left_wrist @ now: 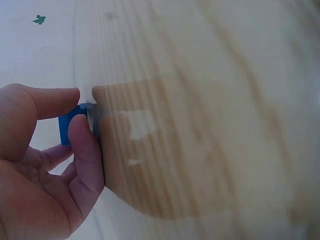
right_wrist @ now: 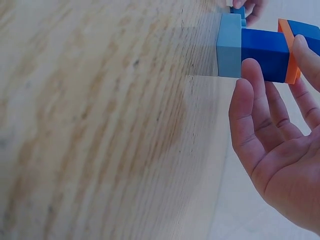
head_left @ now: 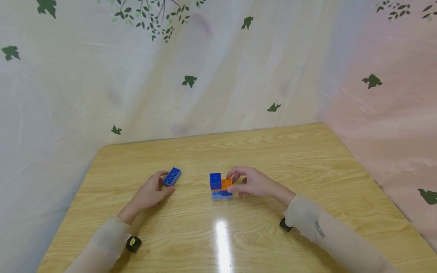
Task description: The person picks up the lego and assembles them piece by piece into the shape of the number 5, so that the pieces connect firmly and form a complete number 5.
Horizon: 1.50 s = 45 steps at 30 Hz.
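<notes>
A pale right sleeve up front, and it's pinches either side of the table!
Left hand pinches a blue brick nearer the left edge; right hand pinches the orange piece of a stack midway between side edges. Danger: one sideways tug there could tip or split it.

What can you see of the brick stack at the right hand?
The brick stack looks like studded plastic: a light-blue base, a dark-blue middle brick over its right part, a thin orange plate, and a dark-blue top brick on the plate's left. It stands upright on the table; the right hand holds it at the plate.
</notes>
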Each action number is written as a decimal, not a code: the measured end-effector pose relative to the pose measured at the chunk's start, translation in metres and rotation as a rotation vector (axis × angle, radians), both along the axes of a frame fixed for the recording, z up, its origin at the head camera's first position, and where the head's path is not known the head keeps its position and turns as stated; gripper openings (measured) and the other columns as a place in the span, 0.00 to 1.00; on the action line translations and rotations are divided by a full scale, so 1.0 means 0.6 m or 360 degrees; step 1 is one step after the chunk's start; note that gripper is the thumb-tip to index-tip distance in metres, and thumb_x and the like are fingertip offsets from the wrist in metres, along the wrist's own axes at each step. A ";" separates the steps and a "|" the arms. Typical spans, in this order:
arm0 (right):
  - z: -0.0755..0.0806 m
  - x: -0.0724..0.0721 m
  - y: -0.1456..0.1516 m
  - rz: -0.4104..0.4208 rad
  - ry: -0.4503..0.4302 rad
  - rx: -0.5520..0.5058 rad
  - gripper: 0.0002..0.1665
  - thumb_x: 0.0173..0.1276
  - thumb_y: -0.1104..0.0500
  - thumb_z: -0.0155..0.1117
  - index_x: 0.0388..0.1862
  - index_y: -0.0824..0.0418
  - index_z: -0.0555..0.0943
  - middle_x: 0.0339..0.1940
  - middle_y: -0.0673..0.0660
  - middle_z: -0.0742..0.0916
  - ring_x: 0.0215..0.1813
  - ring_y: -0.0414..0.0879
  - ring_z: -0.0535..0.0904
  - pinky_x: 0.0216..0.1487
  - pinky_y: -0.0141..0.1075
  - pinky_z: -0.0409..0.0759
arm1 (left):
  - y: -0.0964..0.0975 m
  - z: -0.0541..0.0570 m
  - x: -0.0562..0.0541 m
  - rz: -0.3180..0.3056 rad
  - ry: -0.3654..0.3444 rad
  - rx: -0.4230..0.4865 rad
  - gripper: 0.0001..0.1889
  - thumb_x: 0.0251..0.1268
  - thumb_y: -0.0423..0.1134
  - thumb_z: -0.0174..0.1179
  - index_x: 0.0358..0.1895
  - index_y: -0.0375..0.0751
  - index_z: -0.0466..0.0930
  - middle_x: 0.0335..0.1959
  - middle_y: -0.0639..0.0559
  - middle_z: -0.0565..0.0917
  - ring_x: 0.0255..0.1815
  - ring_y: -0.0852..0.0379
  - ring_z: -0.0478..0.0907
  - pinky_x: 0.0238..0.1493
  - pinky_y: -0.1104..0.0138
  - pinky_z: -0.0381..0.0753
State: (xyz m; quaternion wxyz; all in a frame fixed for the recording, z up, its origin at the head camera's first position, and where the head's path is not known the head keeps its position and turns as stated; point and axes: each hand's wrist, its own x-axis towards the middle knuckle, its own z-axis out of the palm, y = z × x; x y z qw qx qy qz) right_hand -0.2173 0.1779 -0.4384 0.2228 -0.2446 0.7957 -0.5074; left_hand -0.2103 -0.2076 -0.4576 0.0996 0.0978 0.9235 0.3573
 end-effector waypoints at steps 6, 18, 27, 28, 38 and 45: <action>0.000 0.000 0.000 0.0006 0.0001 0.0007 0.22 0.68 0.50 0.73 0.57 0.53 0.79 0.47 0.60 0.80 0.31 0.61 0.83 0.35 0.49 0.86 | -0.002 -0.002 0.001 0.0025 -0.0050 0.0011 0.33 0.75 0.44 0.61 0.72 0.28 0.61 0.53 0.32 0.74 0.17 0.55 0.75 0.17 0.63 0.79; 0.001 -0.002 0.002 0.0006 0.0005 0.0014 0.22 0.68 0.51 0.73 0.58 0.53 0.79 0.47 0.60 0.80 0.31 0.62 0.83 0.35 0.50 0.87 | -0.003 0.004 -0.002 0.0033 -0.0134 0.0105 0.33 0.78 0.47 0.57 0.74 0.30 0.59 0.55 0.33 0.73 0.23 0.53 0.75 0.22 0.62 0.81; 0.000 -0.003 0.002 0.0008 -0.0002 0.0014 0.22 0.68 0.50 0.73 0.58 0.53 0.79 0.48 0.60 0.80 0.32 0.62 0.83 0.36 0.50 0.86 | -0.002 0.010 0.000 0.0048 -0.0189 0.0178 0.32 0.79 0.48 0.56 0.74 0.33 0.58 0.52 0.37 0.76 0.25 0.53 0.76 0.23 0.63 0.79; 0.000 -0.003 0.003 0.0007 -0.0006 0.0016 0.22 0.68 0.50 0.73 0.58 0.53 0.79 0.48 0.60 0.80 0.32 0.62 0.83 0.36 0.50 0.86 | -0.002 0.010 0.000 0.0049 -0.0197 0.0198 0.32 0.79 0.48 0.56 0.75 0.33 0.58 0.53 0.37 0.76 0.26 0.53 0.77 0.24 0.64 0.80; 0.001 -0.004 0.001 0.0022 -0.0001 0.0014 0.22 0.69 0.51 0.72 0.58 0.54 0.79 0.47 0.60 0.81 0.32 0.63 0.83 0.36 0.50 0.86 | 0.019 0.027 -0.003 0.0050 -0.0165 0.0402 0.33 0.77 0.56 0.55 0.75 0.41 0.61 0.54 0.39 0.76 0.37 0.47 0.82 0.28 0.62 0.83; -0.001 -0.005 0.000 0.0032 0.0001 0.0008 0.22 0.69 0.51 0.72 0.58 0.54 0.79 0.47 0.60 0.80 0.31 0.63 0.82 0.35 0.50 0.87 | 0.041 0.040 -0.002 0.0003 -0.0066 0.0504 0.31 0.76 0.53 0.57 0.71 0.37 0.65 0.59 0.37 0.74 0.42 0.41 0.83 0.33 0.57 0.86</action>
